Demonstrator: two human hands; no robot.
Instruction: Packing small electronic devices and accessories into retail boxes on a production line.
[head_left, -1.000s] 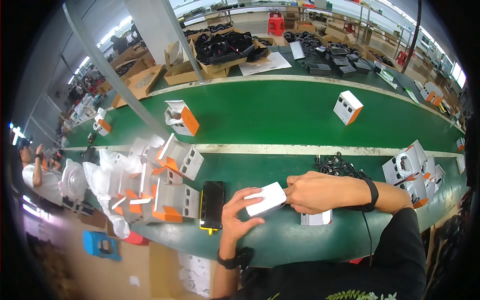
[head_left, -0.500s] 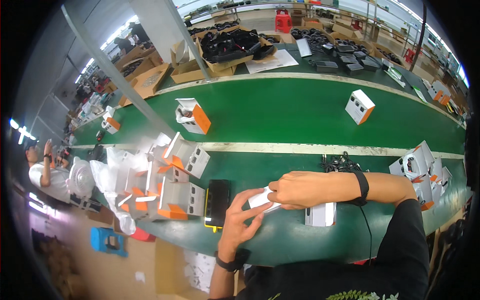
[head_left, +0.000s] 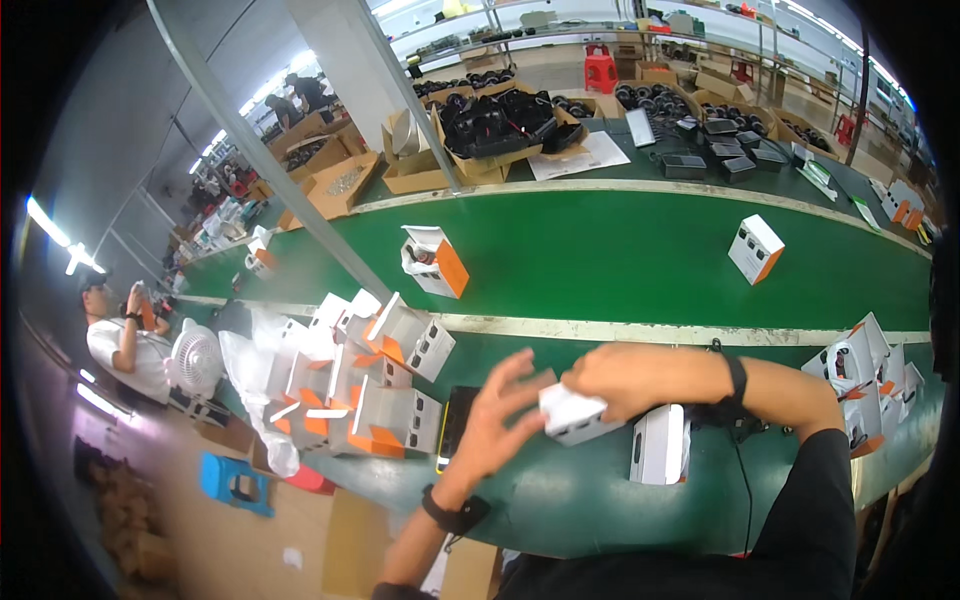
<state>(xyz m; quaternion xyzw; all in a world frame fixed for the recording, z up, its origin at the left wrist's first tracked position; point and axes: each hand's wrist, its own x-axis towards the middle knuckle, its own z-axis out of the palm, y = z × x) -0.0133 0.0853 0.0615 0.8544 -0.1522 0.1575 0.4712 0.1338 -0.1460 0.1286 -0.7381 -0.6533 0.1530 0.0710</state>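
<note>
My right hand (head_left: 612,382) is closed on a small white box (head_left: 572,418) and holds it above the green workbench. Its far side is covered by my fingers. Beside the box on the left, my left hand (head_left: 495,415) has its fingers spread, slightly blurred, with nothing in them; whether a fingertip grazes the box I cannot tell. Another white carton (head_left: 655,450) rests on the bench just right of the held box. Partly hidden behind my left hand lies a dark, flat device (head_left: 456,418) with a yellow edge.
Several open white-and-orange cartons (head_left: 400,418) crowd the left of the bench, and more cartons (head_left: 866,372) stand at the right. Across a pale rail, the green belt (head_left: 600,250) carries an open carton (head_left: 435,262) and a closed one (head_left: 756,250). A person (head_left: 130,345) sits at far left.
My left hand has come off the small white box and its fingers have spread. The right hand keeps hold of the box, which shows more of its side. The whole view has shifted.
</note>
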